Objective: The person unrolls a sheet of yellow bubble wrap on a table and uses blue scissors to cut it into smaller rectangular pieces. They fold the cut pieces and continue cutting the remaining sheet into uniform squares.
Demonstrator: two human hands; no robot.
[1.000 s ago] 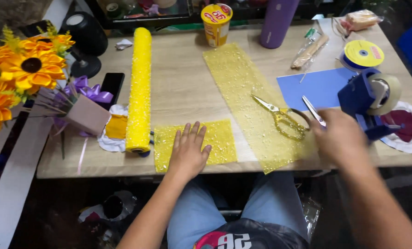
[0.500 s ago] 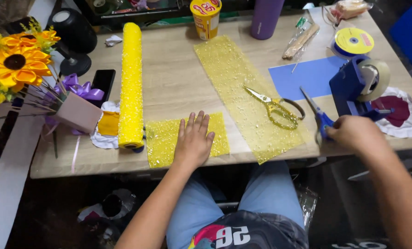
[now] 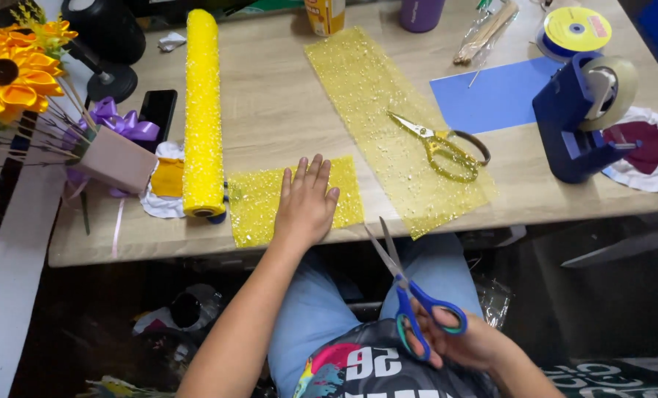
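Indoors, wooden table (image 3: 284, 110), left hand (image 3: 307, 203) flat, grip wide, on yellow mesh piece (image 3: 259, 199), right hand (image 3: 465, 340) grip holding blue scissors (image 3: 410, 291).

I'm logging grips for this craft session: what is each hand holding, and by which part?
The right hand holds blue-handled scissors by the handle loops, blades open, over the lap. The left hand grips nothing; it lies flat on the small yellow mesh sheet.

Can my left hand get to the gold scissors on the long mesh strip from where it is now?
Probably yes. The left hand lies flat on the small mesh piece, and only bare table and flat mesh lie between it and the gold scissors.
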